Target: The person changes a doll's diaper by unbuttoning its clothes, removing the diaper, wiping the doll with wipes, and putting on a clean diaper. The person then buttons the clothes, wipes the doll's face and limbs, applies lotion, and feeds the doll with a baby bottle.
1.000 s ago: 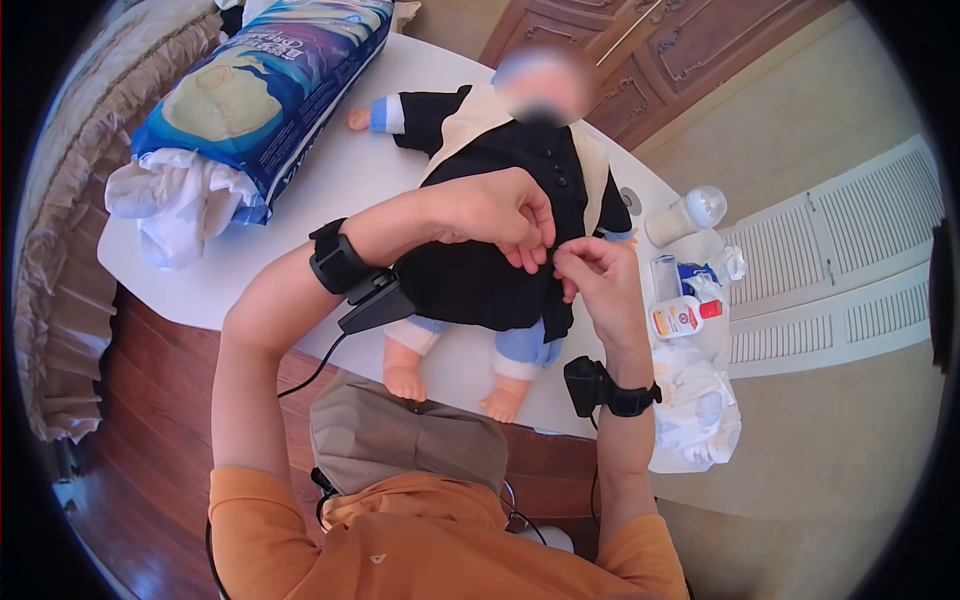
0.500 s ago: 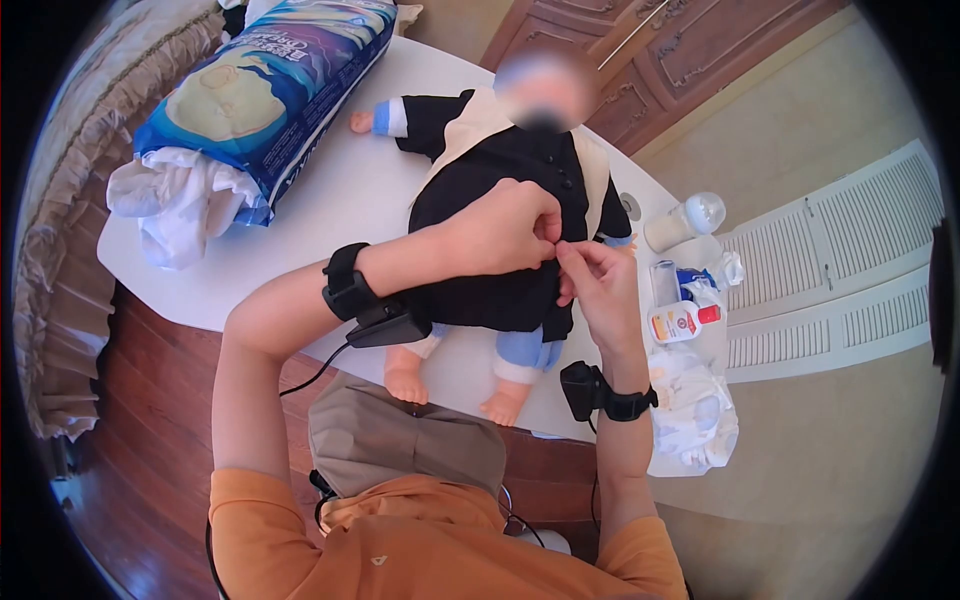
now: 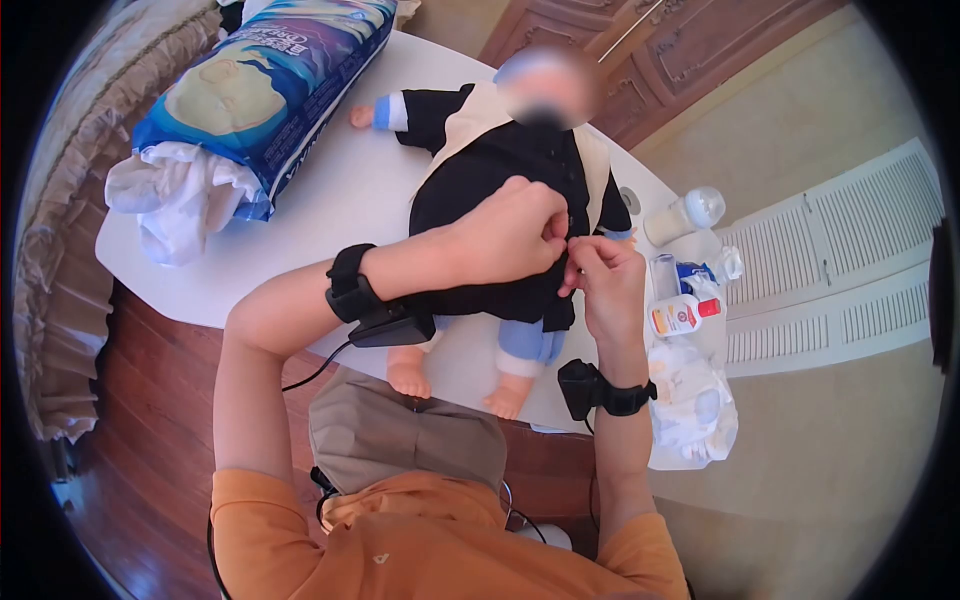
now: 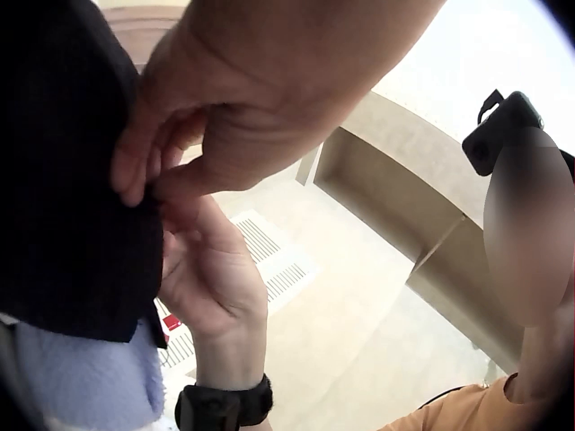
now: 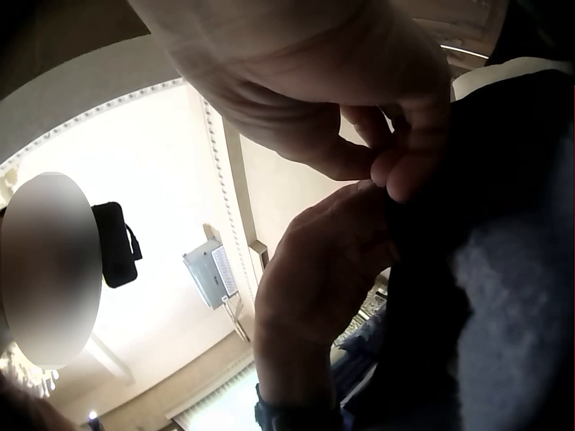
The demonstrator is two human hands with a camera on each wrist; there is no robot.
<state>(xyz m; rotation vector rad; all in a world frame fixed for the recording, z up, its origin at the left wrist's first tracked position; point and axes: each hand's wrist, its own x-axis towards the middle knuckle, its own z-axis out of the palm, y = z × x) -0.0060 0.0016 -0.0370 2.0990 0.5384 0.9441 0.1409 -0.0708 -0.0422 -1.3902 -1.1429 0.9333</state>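
Note:
A baby doll (image 3: 510,398) lies on its back on the white table, in a black buttoned shirt (image 3: 460,190) with cream panels over light blue clothing (image 3: 520,342). My left hand (image 3: 510,232) reaches across the doll's belly and pinches the shirt's front edge between thumb and fingertips. Close beside it, my right hand (image 3: 612,290) pinches the same edge from the right. Both wrist views show the fingertips meeting at the black cloth (image 4: 72,197). The spot they pinch is mostly hidden behind the fingers.
A blue diaper pack (image 3: 260,110) with white diapers spilling out lies at the table's left. Along the right side are a baby bottle (image 3: 685,217), a white bottle with a red cap (image 3: 678,315) and a crumpled white plastic bundle (image 3: 692,405). The table's edge (image 3: 575,425) runs close to the person.
My left hand has shifted slightly to the right, and its fingers have curled in closer. The right hand has moved only a little and stays at the shirt's edge.

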